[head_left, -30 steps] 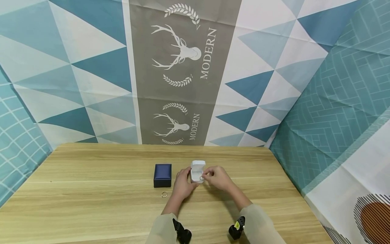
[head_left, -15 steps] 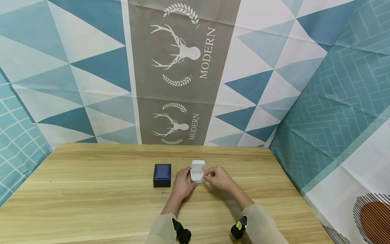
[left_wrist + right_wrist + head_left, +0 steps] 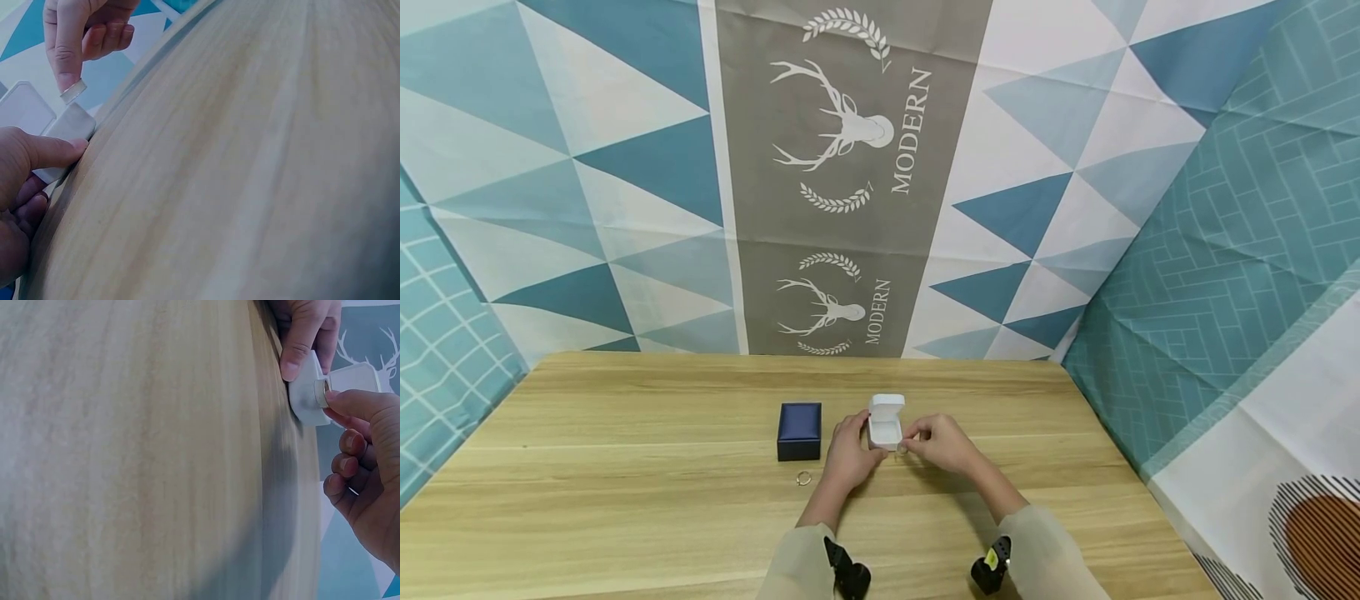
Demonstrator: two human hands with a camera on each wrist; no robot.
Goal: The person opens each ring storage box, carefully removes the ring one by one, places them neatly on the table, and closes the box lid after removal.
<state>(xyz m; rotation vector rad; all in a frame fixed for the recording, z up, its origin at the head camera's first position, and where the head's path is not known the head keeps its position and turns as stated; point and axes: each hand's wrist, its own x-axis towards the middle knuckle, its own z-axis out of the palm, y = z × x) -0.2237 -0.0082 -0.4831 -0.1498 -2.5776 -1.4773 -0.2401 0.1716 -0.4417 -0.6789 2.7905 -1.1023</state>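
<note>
A small white ring box [image 3: 885,425] stands open on the wooden table [image 3: 625,500], its lid tipped back. My left hand [image 3: 853,442] grips the box's left side, thumb on its front [image 3: 65,134]. My right hand [image 3: 919,439] pinches a silver ring [image 3: 901,447] between thumb and forefinger, just off the box's front right corner. In the left wrist view the ring [image 3: 73,91] hangs a little above the box. The right wrist view shows the ring [image 3: 320,394] close against the box [image 3: 303,400].
A closed dark blue box [image 3: 800,430] stands left of the white one. A second loose ring [image 3: 804,478] lies on the table in front of it. Patterned cloth [image 3: 850,208] hangs behind and at both sides of the table.
My right hand has drawn the ring slightly back from over the open box to its front right corner. The left hand and both boxes have stayed put.
</note>
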